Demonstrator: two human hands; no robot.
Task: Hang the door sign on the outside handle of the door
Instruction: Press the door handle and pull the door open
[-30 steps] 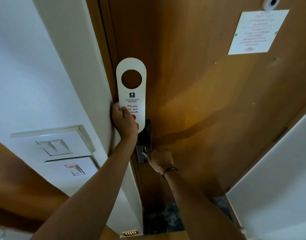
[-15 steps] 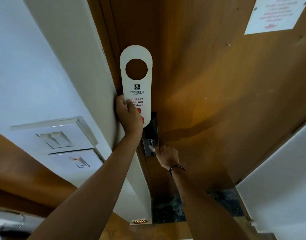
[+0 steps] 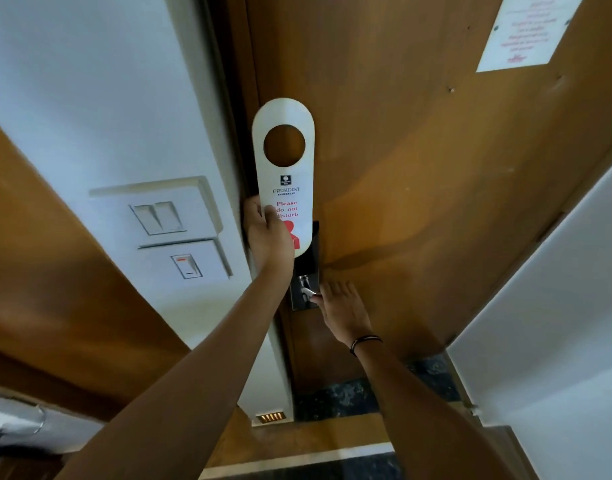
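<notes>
My left hand [image 3: 268, 233] grips the lower left part of a white door sign [image 3: 284, 174] with a round hole and red "Please do not disturb" print, held upright against the brown wooden door [image 3: 418, 202]. Just below the sign is a dark metal lock plate with a silver handle [image 3: 306, 289]. My right hand [image 3: 342, 306] rests on the door at the handle, fingers spread and their tips touching the metal lever. Whether it grips the lever is unclear.
A white wall [image 3: 89, 81] with two switch plates [image 3: 166, 223] stands left of the door frame. A printed notice [image 3: 526, 32] is fixed on the door at upper right. A white panel [image 3: 557, 323] lies to the right. Dark marble flooring [image 3: 349, 396] is below.
My right hand went from a closed grasp on the handle to flat, spread fingers beside it. The sign stays in my left hand; the view has shifted slightly.
</notes>
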